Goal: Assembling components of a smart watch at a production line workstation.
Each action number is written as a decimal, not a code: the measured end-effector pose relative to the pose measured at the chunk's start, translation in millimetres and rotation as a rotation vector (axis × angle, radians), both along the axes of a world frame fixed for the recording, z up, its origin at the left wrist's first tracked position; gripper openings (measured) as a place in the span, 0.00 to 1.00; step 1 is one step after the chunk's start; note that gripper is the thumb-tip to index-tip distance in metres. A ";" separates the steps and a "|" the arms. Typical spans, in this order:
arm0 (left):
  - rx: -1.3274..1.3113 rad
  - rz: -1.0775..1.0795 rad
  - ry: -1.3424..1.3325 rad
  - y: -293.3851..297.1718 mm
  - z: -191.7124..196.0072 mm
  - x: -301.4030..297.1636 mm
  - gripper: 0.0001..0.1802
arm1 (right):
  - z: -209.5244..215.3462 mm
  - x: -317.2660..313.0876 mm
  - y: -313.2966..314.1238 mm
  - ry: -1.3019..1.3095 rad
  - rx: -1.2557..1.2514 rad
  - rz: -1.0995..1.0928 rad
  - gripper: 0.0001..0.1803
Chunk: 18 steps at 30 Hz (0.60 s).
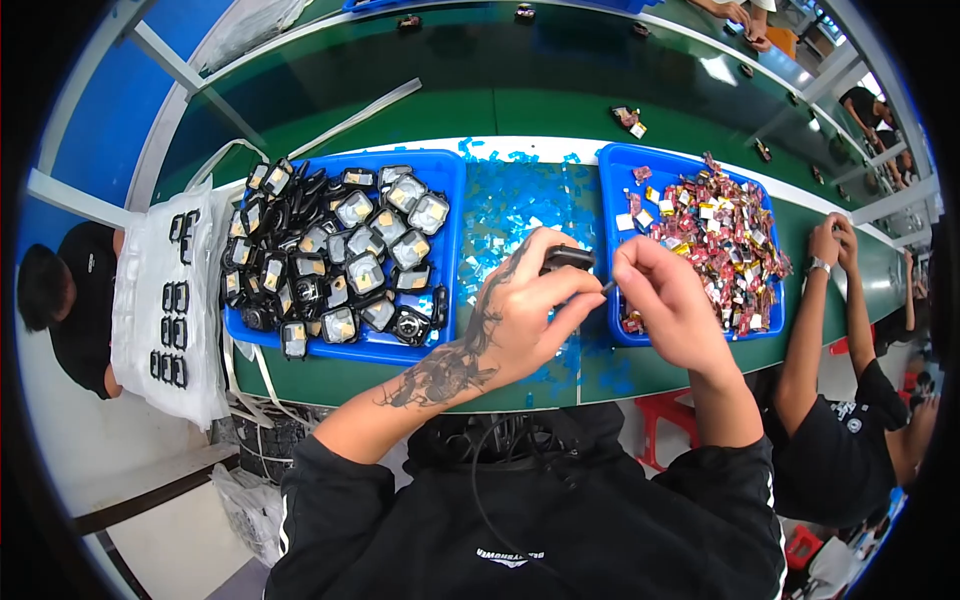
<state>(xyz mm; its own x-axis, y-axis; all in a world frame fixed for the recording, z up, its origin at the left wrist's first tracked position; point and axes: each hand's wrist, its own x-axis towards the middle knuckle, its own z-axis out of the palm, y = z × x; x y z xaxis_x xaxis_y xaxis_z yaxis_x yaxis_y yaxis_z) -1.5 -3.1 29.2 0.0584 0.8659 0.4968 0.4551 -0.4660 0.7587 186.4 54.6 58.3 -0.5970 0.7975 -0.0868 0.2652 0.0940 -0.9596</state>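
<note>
My left hand point(535, 305) is closed around a small black casing point(568, 258), which looks like a watch housing. Its thumb and forefinger reach toward my right hand point(662, 300), whose fingertips are pinched together beside them. Between the two sets of fingertips is a tiny dark piece point(609, 287), too small to name. Left of my hands, a blue tray point(452, 215) holds a heap of black casings point(365, 240) with clear or tan faces. To the right, another blue tray point(612, 165) carries a pile of small reddish electronic parts point(715, 230) with white and yellow pieces.
Bits of blue film point(525, 200) litter the green table point(480, 398) between the trays. Beyond runs a green conveyor belt point(480, 90) with scattered parts. A co-worker's arms point(815, 300) are at the right. White foam sheeting point(140, 320) with black casings lies at the left.
</note>
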 end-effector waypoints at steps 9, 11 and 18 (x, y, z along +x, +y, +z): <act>0.053 0.017 0.033 -11.5 -14.6 -14.5 0.10 | -7.3 -12.2 -0.8 0.231 -0.780 0.144 0.11; 0.268 0.050 0.180 -11.8 -17.5 -17.1 0.12 | -9.1 -15.5 -3.3 0.229 -0.807 0.137 0.11; 0.421 0.145 0.274 -15.9 -22.2 -18.9 0.12 | -25.6 -31.8 -1.7 -0.073 0.334 -0.076 0.05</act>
<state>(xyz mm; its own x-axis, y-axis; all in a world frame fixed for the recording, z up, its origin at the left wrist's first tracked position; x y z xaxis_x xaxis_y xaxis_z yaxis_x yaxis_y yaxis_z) -20.4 -19.0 6.9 0.1293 0.6032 0.7870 0.6936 -0.6222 0.3630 154.6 52.9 32.7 -0.5370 0.8308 0.1462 0.3506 0.3774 -0.8571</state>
